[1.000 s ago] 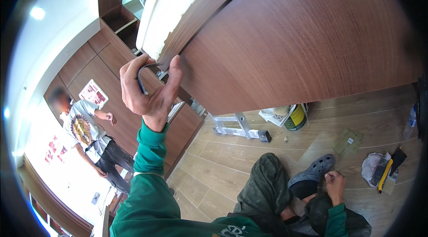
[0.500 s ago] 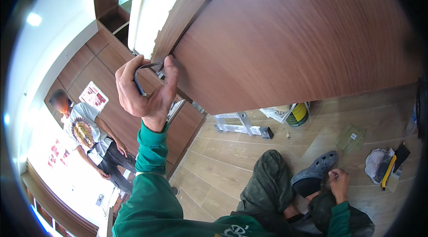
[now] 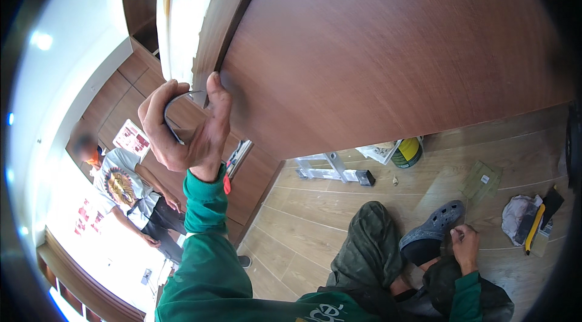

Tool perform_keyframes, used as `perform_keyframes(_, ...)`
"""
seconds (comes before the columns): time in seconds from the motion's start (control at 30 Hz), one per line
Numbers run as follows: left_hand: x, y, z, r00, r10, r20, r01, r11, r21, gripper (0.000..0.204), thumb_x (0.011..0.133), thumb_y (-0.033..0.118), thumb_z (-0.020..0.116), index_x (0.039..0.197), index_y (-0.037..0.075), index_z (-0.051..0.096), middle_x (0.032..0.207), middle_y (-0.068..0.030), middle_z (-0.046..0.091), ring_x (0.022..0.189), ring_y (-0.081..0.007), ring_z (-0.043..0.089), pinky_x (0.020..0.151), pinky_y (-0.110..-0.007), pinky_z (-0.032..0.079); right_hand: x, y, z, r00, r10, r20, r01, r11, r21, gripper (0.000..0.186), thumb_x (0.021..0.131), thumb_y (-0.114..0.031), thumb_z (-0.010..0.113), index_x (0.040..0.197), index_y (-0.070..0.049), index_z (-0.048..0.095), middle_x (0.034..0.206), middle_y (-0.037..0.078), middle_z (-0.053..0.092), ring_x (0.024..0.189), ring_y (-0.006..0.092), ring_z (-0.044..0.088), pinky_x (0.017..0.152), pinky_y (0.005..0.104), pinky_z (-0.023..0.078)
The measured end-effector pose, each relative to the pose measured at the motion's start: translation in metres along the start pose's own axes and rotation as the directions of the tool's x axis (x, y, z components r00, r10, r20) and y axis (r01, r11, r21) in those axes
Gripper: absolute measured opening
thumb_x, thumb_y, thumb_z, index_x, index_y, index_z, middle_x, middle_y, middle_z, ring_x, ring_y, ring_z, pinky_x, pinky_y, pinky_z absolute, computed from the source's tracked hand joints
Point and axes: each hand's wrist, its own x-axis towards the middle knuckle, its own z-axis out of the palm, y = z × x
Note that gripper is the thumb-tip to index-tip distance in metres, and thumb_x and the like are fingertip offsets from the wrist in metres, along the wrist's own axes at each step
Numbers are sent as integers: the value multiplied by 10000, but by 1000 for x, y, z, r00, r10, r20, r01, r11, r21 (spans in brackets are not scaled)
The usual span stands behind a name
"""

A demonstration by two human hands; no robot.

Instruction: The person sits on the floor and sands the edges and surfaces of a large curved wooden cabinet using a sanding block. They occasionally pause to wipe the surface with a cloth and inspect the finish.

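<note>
While the bare left hand point(image 3: 195, 140), emerging from a green sleeve, is grasping a thin, dark grey, bent strip point(image 3: 167, 117) between its curled fingers and palm, the thumb is standing apart, close to the left edge of a large, brown, wood-grained panel point(image 3: 388, 49). The strip is bowing inside the hand, its free end pointing right toward a narrow brown wooden trim point(image 3: 215, 25); whether it is touching the wood I cannot tell. The bare right hand point(image 3: 465, 248) is resting near the dark leg and just right of a grey, perforated clog point(image 3: 433, 225); its fingers are curling in, and I cannot tell whether they are grasping anything. Farther right, a yellow-handled tool point(image 3: 533, 228) is lying beside a crumpled whitish cloth point(image 3: 520, 219) on the pale wood-look floor point(image 3: 297, 225). Beyond the clog, a flat greenish square sheet point(image 3: 482, 179) is lying, and a yellow-and-dark-green round bucket point(image 3: 407, 153) is standing near a silver metal ladder foot point(image 3: 327, 170). On the far left, a person in a pale printed shirt point(image 3: 130, 189) is standing before brown wall panelling point(image 3: 115, 104).
</note>
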Motion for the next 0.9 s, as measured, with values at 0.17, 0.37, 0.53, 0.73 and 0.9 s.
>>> perform_keyframes(0.17, -11, 1, -16, 990, -136, 24, 138, 989, -52, 475, 710, 55, 911, 1097, 36, 636, 913, -95, 699, 812, -178, 703, 737, -289, 570, 0, -1, 0, 1000, 19, 19, -20, 1000, 14, 158, 861, -120, 740, 912, 26, 712, 820, 211, 694, 728, 357, 681, 690, 436, 525)
perform_keyframes(0.37, -25, 7, -24, 986, -135, 101, 135, 991, 9, 461, 728, 61, 909, 1102, 43, 640, 913, -89, 700, 809, -166, 701, 747, -283, 571, -1, 6, 1, 1000, -16, 1, 16, 1000, -11, 166, 865, -125, 734, 929, 27, 715, 867, 218, 705, 757, 385, 682, 706, 450, 527)
perform_keyframes(0.53, -24, -5, -20, 990, -106, 92, 105, 994, 23, 459, 732, 52, 907, 1102, 32, 635, 899, -89, 697, 797, -173, 697, 745, -274, 563, 0, 11, 3, 999, 9, 38, -8, 1000, -15, 174, 861, -120, 734, 936, 35, 712, 913, 230, 710, 817, 407, 684, 746, 459, 527)
perform_keyframes(0.73, -29, -2, -22, 989, -134, 70, 133, 991, 12, 439, 744, 25, 891, 1100, 23, 633, 903, -97, 697, 801, -170, 701, 743, -275, 571, 0, 8, 0, 1000, -18, 20, 19, 999, -49, 163, 845, -94, 740, 926, 43, 703, 888, 218, 708, 790, 384, 681, 725, 439, 525)
perform_keyframes(0.9, -40, 4, -31, 953, -291, 87, 299, 950, -92, 336, 833, 18, 807, 1120, 8, 635, 918, -103, 699, 820, -168, 691, 761, -284, 563, 0, 11, 2, 998, 38, 53, -36, 999, -29, 175, 843, -100, 741, 939, 42, 710, 910, 227, 711, 840, 412, 685, 761, 459, 528)
